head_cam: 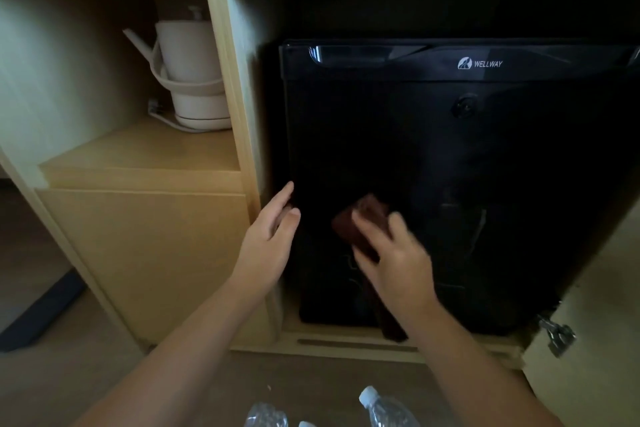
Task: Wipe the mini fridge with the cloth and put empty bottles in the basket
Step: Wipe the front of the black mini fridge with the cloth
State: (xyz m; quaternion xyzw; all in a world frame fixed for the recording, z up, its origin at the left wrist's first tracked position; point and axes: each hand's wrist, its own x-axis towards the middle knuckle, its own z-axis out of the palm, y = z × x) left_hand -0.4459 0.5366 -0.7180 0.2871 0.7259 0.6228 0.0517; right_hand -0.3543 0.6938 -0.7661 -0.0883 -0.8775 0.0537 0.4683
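Looking like a hotel room: housing a black mini fridge [450,149] in a built-in wooden cabinet [145,253], keeping a kettle [188,73] on the shelf [138,152] alongside.

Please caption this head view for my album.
Right hand holds a brown cloth against the mini fridge door; left hand touches its edge.

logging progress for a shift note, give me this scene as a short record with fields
mini fridge: black, shut, in wooden cabinet
cloth: dark brown, on the fridge's lower front
right hand: grips the cloth
left hand: fingers straight, at the fridge's left edge
bottles: clear plastic, on the floor
basket: not in view
kettle: on the left shelf
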